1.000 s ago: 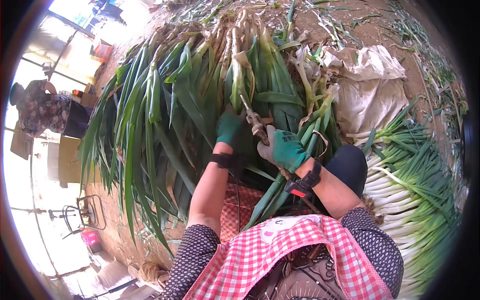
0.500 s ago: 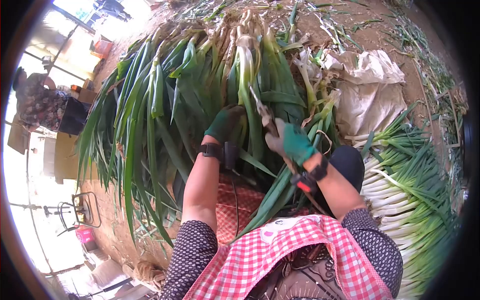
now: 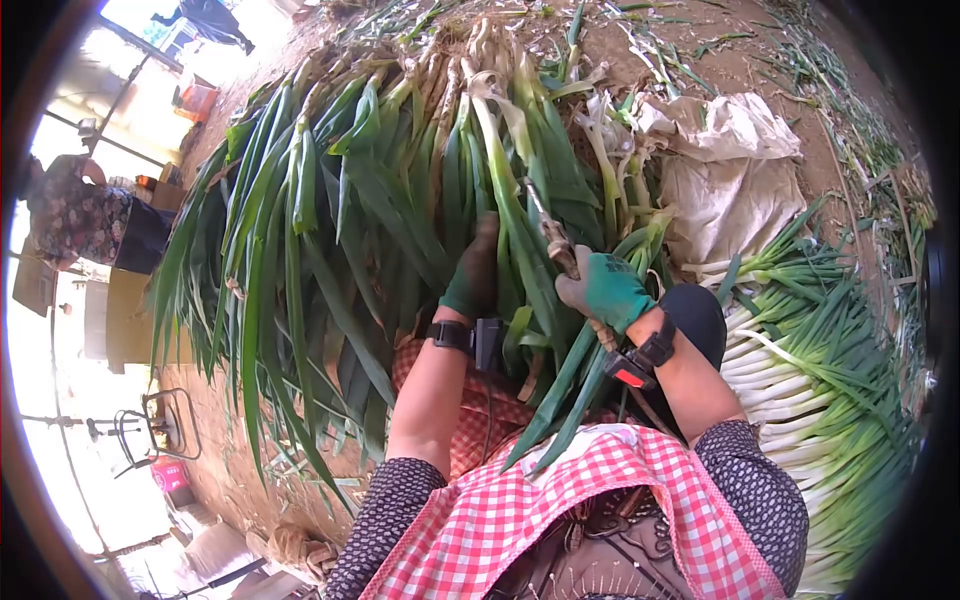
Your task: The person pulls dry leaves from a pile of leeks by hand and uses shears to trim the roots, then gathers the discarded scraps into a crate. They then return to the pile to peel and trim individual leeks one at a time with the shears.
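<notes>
My right hand, in a green and grey glove, is closed around a thin metal-tipped air gun with a hose running down past the wrist. The tip points up at a leek whose pale stem has loosened, peeling outer skin. My left hand, in a similar glove, lies just left of that leek's leaves, its fingers stretched upward along the foliage; part of them is hidden. A large heap of unpeeled leeks spreads before me, roots at the far end and leaves hanging towards me.
Cleaned leeks with white stems lie in a row at my right. A pale crumpled sack is on the soil behind them. Leaf scraps litter the ground. Another person is at the far left, near a metal-framed stool.
My left hand has shifted right and slightly down. My right hand has moved a little right with the air gun. The leek between them now leans, its leaves lying further right.
</notes>
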`<state>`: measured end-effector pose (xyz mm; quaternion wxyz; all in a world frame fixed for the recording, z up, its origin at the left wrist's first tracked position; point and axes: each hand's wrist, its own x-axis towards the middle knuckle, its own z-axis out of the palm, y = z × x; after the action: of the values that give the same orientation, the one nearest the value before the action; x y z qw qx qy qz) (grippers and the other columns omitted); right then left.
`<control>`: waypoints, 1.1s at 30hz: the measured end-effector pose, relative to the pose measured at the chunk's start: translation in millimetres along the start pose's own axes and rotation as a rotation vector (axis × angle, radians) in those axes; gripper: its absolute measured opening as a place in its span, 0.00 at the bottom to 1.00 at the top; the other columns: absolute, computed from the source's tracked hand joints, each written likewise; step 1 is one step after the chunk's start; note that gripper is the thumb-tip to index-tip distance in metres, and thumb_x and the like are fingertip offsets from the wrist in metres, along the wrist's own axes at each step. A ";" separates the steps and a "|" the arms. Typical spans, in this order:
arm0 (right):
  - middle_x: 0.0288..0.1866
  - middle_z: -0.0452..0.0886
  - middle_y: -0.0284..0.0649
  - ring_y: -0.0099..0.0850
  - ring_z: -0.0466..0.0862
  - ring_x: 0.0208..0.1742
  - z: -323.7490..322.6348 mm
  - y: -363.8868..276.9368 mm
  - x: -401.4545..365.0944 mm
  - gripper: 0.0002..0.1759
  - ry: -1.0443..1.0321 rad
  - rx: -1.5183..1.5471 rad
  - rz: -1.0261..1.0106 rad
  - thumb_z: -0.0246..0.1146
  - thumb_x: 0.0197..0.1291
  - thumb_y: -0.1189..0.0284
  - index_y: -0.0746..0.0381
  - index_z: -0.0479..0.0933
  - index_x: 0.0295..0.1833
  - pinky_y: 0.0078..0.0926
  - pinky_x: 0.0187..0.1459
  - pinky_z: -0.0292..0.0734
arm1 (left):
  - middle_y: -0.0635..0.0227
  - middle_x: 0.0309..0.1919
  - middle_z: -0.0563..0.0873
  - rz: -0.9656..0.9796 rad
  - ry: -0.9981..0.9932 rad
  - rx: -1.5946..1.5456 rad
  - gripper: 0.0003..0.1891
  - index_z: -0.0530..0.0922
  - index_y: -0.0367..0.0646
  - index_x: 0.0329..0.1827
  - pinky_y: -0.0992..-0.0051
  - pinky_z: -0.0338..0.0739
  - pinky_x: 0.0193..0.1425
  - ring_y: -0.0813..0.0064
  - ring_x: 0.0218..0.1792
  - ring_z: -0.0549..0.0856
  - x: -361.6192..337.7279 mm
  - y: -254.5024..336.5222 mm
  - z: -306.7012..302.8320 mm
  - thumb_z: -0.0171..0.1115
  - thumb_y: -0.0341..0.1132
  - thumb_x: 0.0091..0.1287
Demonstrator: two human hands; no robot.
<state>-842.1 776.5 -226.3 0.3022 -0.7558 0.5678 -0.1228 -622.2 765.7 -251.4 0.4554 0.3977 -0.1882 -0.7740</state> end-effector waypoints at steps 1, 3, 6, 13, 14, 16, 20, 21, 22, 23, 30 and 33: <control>0.29 0.82 0.56 0.56 0.84 0.35 2.9 6.8 -2.6 0.23 0.017 -0.031 0.013 0.59 0.59 0.57 0.67 0.74 0.47 0.49 0.40 0.77 | 0.64 0.49 0.85 0.143 0.019 0.205 0.24 0.76 0.39 0.57 0.71 0.80 0.52 0.70 0.47 0.85 9.4 -4.4 -5.3 0.58 0.52 0.72; 0.32 0.83 0.56 0.55 0.85 0.37 -1.5 9.9 -4.7 0.24 -0.077 0.038 0.182 0.59 0.58 0.57 0.67 0.74 0.48 0.48 0.42 0.78 | 0.64 0.43 0.85 0.430 0.050 0.619 0.20 0.78 0.39 0.53 0.71 0.79 0.46 0.73 0.41 0.84 19.7 -4.5 2.7 0.59 0.48 0.71; 0.35 0.84 0.56 0.56 0.85 0.40 -14.9 10.9 -10.0 0.24 -0.081 0.089 0.178 0.60 0.57 0.57 0.66 0.74 0.50 0.49 0.44 0.78 | 0.65 0.40 0.85 0.386 0.172 0.650 0.17 0.79 0.40 0.50 0.69 0.80 0.44 0.73 0.37 0.84 43.8 -25.5 -37.4 0.58 0.46 0.72; 0.36 0.84 0.53 0.53 0.84 0.41 -7.1 -7.4 -9.7 0.25 -0.078 0.030 -0.079 0.62 0.57 0.57 0.61 0.75 0.55 0.47 0.44 0.77 | 0.67 0.40 0.86 0.290 0.294 0.099 0.26 0.80 0.44 0.53 0.70 0.81 0.45 0.72 0.37 0.85 27.3 -25.0 -43.5 0.49 0.59 0.74; 0.36 0.84 0.53 0.53 0.84 0.41 -7.1 -10.8 -5.7 0.24 -0.087 0.016 -0.080 0.62 0.57 0.57 0.61 0.75 0.55 0.47 0.44 0.77 | 0.65 0.44 0.86 0.280 0.241 0.103 0.27 0.79 0.42 0.57 0.70 0.81 0.50 0.72 0.42 0.85 21.1 -22.5 -39.2 0.45 0.57 0.76; 0.36 0.84 0.54 0.54 0.84 0.42 -3.4 -14.2 6.0 0.24 -0.080 0.012 -0.106 0.62 0.57 0.56 0.61 0.75 0.54 0.48 0.44 0.77 | 0.64 0.45 0.86 0.257 0.179 0.000 0.28 0.79 0.42 0.57 0.68 0.81 0.51 0.71 0.43 0.86 21.3 -24.2 -37.9 0.44 0.57 0.76; 0.38 0.85 0.55 0.56 0.84 0.44 8.6 -15.5 56.9 0.26 0.010 -0.031 -0.107 0.61 0.56 0.53 0.62 0.77 0.52 0.50 0.46 0.77 | 0.63 0.45 0.86 0.248 0.147 -0.012 0.28 0.78 0.43 0.58 0.66 0.83 0.50 0.70 0.43 0.86 23.8 -27.4 -36.5 0.40 0.57 0.77; 0.39 0.85 0.56 0.56 0.84 0.44 9.1 -16.5 72.8 0.27 0.014 -0.047 -0.114 0.62 0.55 0.52 0.63 0.77 0.52 0.50 0.47 0.77 | 0.63 0.45 0.86 0.260 0.156 0.021 0.28 0.78 0.43 0.58 0.65 0.83 0.50 0.70 0.43 0.86 25.1 -29.3 -38.8 0.39 0.56 0.77; 0.39 0.85 0.56 0.56 0.84 0.45 9.4 -18.3 89.4 0.28 0.017 -0.063 -0.121 0.62 0.55 0.52 0.63 0.77 0.52 0.50 0.47 0.77 | 0.63 0.45 0.86 0.273 0.167 0.053 0.28 0.78 0.43 0.58 0.65 0.83 0.50 0.69 0.43 0.86 26.2 -31.8 -41.0 0.37 0.56 0.78; 0.40 0.85 0.56 0.56 0.84 0.45 7.2 -22.3 104.8 0.29 0.020 -0.080 -0.129 0.62 0.54 0.51 0.64 0.77 0.52 0.49 0.48 0.77 | 0.63 0.45 0.86 0.288 0.177 0.084 0.28 0.78 0.44 0.58 0.65 0.83 0.50 0.69 0.43 0.86 27.4 -33.7 -42.3 0.36 0.55 0.78; 0.47 0.85 0.57 0.53 0.86 0.51 -23.7 -67.1 195.8 0.23 -0.007 -0.115 -0.035 0.59 0.55 0.59 0.64 0.85 0.48 0.43 0.55 0.79 | 0.65 0.46 0.86 0.221 0.229 0.163 0.30 0.78 0.43 0.59 0.72 0.81 0.49 0.73 0.42 0.86 -5.3 -18.3 3.0 0.37 0.58 0.79; 0.46 0.86 0.56 0.52 0.86 0.50 -23.5 -69.9 216.7 0.23 0.055 -0.072 0.031 0.60 0.54 0.59 0.64 0.86 0.48 0.43 0.55 0.79 | 0.65 0.45 0.86 0.186 0.356 0.160 0.32 0.79 0.41 0.59 0.71 0.81 0.50 0.73 0.42 0.85 14.7 -36.2 -24.8 0.36 0.59 0.78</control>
<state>-729.3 579.1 -200.3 0.2609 -0.7538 0.5914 -0.1182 -626.7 773.5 -296.8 0.5180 0.5440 -0.2017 -0.6286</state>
